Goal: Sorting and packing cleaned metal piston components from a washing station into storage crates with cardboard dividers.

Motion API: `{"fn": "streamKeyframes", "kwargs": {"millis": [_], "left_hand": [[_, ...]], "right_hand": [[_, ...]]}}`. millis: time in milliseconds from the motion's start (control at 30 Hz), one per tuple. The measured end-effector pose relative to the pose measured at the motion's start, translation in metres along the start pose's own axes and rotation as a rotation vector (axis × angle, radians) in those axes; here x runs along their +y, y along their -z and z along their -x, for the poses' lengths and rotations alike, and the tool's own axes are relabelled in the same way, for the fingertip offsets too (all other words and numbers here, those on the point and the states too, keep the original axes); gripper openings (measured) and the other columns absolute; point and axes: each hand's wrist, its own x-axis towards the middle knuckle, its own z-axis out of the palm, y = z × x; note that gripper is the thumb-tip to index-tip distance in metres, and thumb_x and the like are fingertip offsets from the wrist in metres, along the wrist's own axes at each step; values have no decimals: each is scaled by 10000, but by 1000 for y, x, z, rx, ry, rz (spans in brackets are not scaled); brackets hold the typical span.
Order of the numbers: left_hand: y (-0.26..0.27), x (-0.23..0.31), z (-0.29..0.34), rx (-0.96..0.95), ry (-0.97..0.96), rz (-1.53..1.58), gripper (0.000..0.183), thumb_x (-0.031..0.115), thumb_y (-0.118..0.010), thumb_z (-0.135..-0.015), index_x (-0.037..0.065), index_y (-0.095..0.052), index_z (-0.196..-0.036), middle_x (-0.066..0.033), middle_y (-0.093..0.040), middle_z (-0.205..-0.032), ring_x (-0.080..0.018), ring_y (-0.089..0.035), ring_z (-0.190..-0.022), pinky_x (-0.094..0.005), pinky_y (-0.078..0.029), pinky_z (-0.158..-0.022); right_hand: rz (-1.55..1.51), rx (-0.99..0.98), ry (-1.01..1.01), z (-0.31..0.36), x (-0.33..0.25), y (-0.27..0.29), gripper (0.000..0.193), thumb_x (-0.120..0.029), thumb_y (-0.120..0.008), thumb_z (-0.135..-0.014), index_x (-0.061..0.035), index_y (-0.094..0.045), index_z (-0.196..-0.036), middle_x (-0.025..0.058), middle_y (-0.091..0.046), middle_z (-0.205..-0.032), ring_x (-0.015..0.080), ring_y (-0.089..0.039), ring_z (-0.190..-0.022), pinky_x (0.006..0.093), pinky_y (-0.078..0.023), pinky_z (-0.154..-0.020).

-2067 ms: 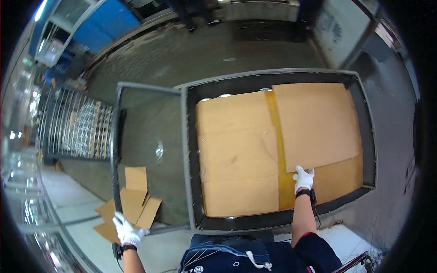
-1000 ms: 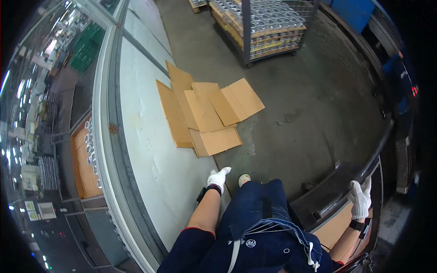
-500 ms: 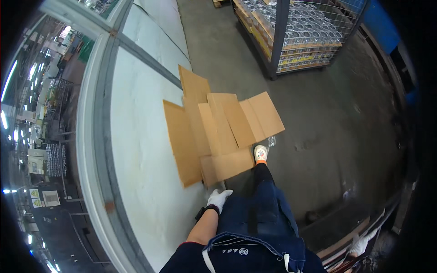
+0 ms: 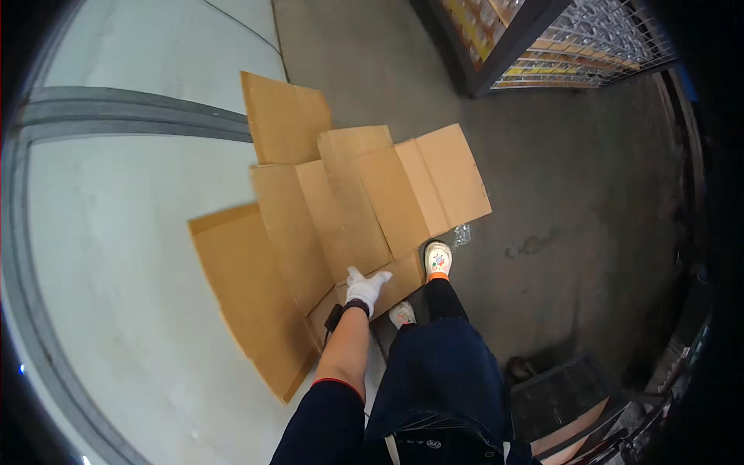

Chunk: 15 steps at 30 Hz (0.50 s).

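My left hand [image 4: 366, 291], in a white glove with a dark band at the wrist, reaches over the near part of a flattened cardboard box [image 4: 349, 201]. Its thumb and fingers are spread, and nothing is gripped in them. Whether the fingertips touch the cardboard I cannot tell. The brown box lies unfolded in overlapping panels, with a large side flap [image 4: 252, 302] against the white wall on the left. My right hand cannot be made out; the lower right corner is dark and cluttered.
White wall panels [image 4: 139, 209] with a grey frame stand at the left. A wire-mesh cage [image 4: 589, 58] stacked with shiny metal parts is at the far right. Clear plastic scrap [image 4: 462, 235] lies beside my shoe [image 4: 438, 262]. A dark crate [image 4: 562, 399] sits at the lower right.
My left hand has moved forward from beside my leg to over the cardboard, fingers spreading. The view has come down closer to the box. The white glove at lower right is no longer discernible.
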Motion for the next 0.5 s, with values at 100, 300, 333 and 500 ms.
{"fn": "streamKeyframes", "kwargs": {"millis": [100,300,333,500], "left_hand": [[-16,16,-33,61,32,127,1265,432,-866,-686,-37,-96,-1573,-285,-231,-1607,-375,-272,-1488,-413,-276,-1202],[-56,8,-78,210,164,29,1256,414,-861,-706,56,-50,-1595,-281,-210,-1609,-405,-282,-1472,-453,-307,-1187],[-62,12,-78,222,206,76,1252,402,-866,-704,60,-55,-1594,-282,-241,-1595,-407,-308,-1458,-449,-316,-1182],[-72,-25,-119,362,129,289,1147,368,-860,-724,59,-153,-1573,-268,-328,-1563,-410,-387,-1410,-416,-336,-1165]], "right_hand": [[241,-303,-5,5,-2,49,926,-559,-641,-889,-109,-215,-1577,191,-346,-1569,359,-366,-1403,416,-356,-1154],[38,-302,-36,-11,16,28,918,-521,-653,-880,-96,-227,-1574,192,-357,-1560,332,-371,-1404,417,-378,-1134],[9,-293,-45,-12,24,25,913,-511,-656,-880,-94,-232,-1572,192,-362,-1557,328,-373,-1403,417,-382,-1130],[-126,-296,-31,-19,35,0,886,-462,-672,-875,-82,-262,-1562,193,-385,-1541,308,-381,-1400,415,-401,-1112]]}}
